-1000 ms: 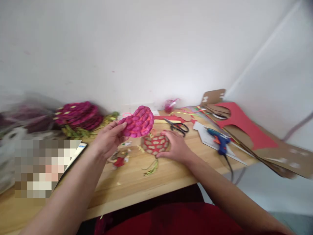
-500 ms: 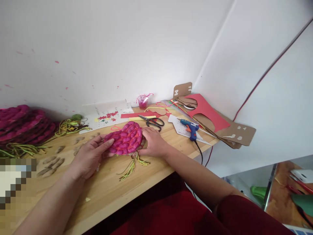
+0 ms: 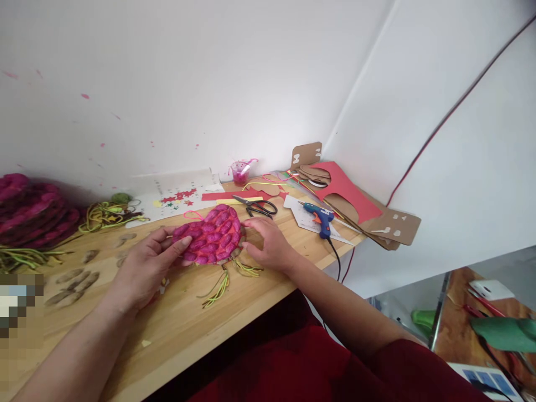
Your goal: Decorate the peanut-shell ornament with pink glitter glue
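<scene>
A heart-shaped pink piece (image 3: 209, 237) covered in peanut-like bumps is held just over the wooden table, with a pink loop at its top and yellow-green string tassels (image 3: 218, 289) hanging below. My left hand (image 3: 146, 262) grips its left side, thumb on the front and fingers behind. On the right edge is my right hand (image 3: 268, 244), thumb and fingers apart, its fingertips close to the rim. Behind the piece lie black-handled scissors (image 3: 263, 209).
A blue glue gun (image 3: 320, 219) lies on white card at right, beside red card (image 3: 349, 190) and cardboard. Peanuts (image 3: 75, 282), yellow-green string (image 3: 104, 216) and stacked pink pieces (image 3: 37, 215) are at left. A pink cup (image 3: 240, 173) stands by the wall.
My right hand has loosened, its thumb and fingers now wider apart at the edge of the pink piece. The view has shifted slightly, while my left hand keeps its hold.
</scene>
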The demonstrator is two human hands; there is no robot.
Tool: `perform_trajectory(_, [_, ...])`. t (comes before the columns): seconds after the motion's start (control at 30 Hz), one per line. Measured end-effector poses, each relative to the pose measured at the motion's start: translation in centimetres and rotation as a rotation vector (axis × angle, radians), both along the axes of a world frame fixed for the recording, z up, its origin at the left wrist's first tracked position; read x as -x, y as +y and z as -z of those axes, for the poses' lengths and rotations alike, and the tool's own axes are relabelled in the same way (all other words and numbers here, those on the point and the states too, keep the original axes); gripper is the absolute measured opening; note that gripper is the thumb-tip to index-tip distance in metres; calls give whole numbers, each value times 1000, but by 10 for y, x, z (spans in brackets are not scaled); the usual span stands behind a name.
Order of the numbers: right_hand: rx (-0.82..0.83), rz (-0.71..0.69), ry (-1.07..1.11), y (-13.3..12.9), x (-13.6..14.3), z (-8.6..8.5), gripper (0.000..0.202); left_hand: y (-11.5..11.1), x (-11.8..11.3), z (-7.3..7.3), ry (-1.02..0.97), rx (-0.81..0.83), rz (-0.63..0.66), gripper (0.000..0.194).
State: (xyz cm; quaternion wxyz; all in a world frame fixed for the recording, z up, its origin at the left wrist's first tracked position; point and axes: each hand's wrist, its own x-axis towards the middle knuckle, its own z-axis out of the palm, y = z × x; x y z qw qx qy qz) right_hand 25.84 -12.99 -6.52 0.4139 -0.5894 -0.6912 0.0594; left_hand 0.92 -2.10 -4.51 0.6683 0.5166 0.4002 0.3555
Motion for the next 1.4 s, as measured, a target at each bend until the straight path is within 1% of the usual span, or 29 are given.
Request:
perform_trajectory(0.07, [-16,24,95,1,3,-3,36,-2,-1,-2,-9,-18,-7,60])
perform_trajectory(0.13, [-5,18,179,4,6,-5,34,-4,-1,-4,-25,-29,-11,59])
perform_trajectory(0.2, [5,6,211,7,8,-8,34,-4,-1,-4,-50,-45,-23,55])
perform_trajectory(0.27, [19,24,203,11,9,-11,33,-3,-1,-5,-96,-63,-50,50])
perform_trajectory(0.37, [83,81,215,19,9,-17,28,2,1,-7,-210,-66,-197,41])
perform_trajectory(0.47, [157,100,218,27,7,-23,32,10,3,-10,-292,-85,-374,29])
perform_trajectory(0.57, [224,89,133,32,7,-31,33,16,6,-12,-296,-80,-472,23])
perform_trajectory(0.6, [256,71,86,32,7,-34,37,16,6,-12,-290,-81,-488,22])
perform_trajectory(0.63, [291,44,34,32,7,-36,45,17,6,-13,-286,-81,-489,21])
perform_trajectory(0.73, [391,-73,-116,33,8,-39,86,16,6,-15,-300,-67,-436,24])
perform_trajectory(0.77, [415,-110,-153,34,9,-38,97,15,6,-15,-303,-52,-409,26])
perform_trajectory(0.8, [436,-138,-182,34,9,-38,103,14,6,-16,-299,-36,-378,28])
perform_trajectory(0.9, [448,-159,-241,35,9,-32,105,11,5,-17,-278,-51,-328,37])
perform_trajectory(0.97, [400,-148,-261,34,7,-25,101,9,5,-18,-272,-77,-326,42])
perform_trajectory(1.03, [324,-132,-282,34,4,-15,93,10,7,-21,-297,-66,-340,47])
perform_trajectory(1.1, [239,-117,-301,37,-1,-5,91,16,16,-30,-341,-70,-398,52])
perform_trajectory(1.13, [210,-105,-306,40,-3,0,89,21,24,-37,-348,-95,-454,52])
perform_trajectory(1.17, [186,-101,-312,42,-5,5,87,26,34,-45,-351,-138,-536,51])
perform_trajectory(1.23, [162,-106,-323,46,-7,11,86,39,60,-63,-332,-234,-648,45])
perform_trajectory(1.3, [146,-106,-326,47,-8,13,85,55,91,-79,-291,-301,-732,37])
perform_trajectory(1.37, [150,-101,-328,47,-8,12,85,74,122,-88,-249,-330,-860,30])
perform_trajectory(1.4, [157,-99,-330,46,-7,11,85,84,136,-89,-223,-330,-926,27])
